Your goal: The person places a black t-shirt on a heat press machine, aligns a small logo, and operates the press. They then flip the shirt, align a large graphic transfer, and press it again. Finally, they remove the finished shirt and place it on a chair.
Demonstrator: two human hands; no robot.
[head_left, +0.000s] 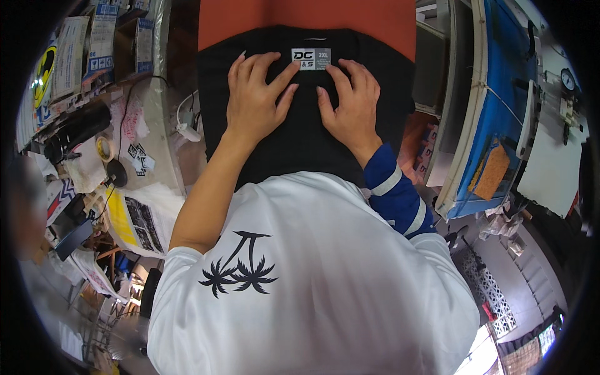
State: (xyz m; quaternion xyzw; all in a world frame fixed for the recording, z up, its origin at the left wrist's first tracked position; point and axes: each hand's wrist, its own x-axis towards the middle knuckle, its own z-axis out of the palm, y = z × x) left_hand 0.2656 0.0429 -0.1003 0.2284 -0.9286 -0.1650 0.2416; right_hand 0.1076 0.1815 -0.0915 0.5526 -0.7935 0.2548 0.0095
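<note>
A black shirt lies spread over an orange-red board, its neckline toward the far end. Just inside that neckline sits a small white and grey size label. My left hand rests on the fabric, fingers spread, its index fingertip at the label's left edge. On the other side, my right hand is also open, with its index fingertip by the label's lower right corner. Both thumbs point inward below the label. A blue sleeve with pale bands covers my right forearm; my left forearm is bare.
To the left, a cluttered table bears a tape roll, several printed labels and papers. Boxes stand at the far left. A blue panel with a brown sponge-like block is to the right.
</note>
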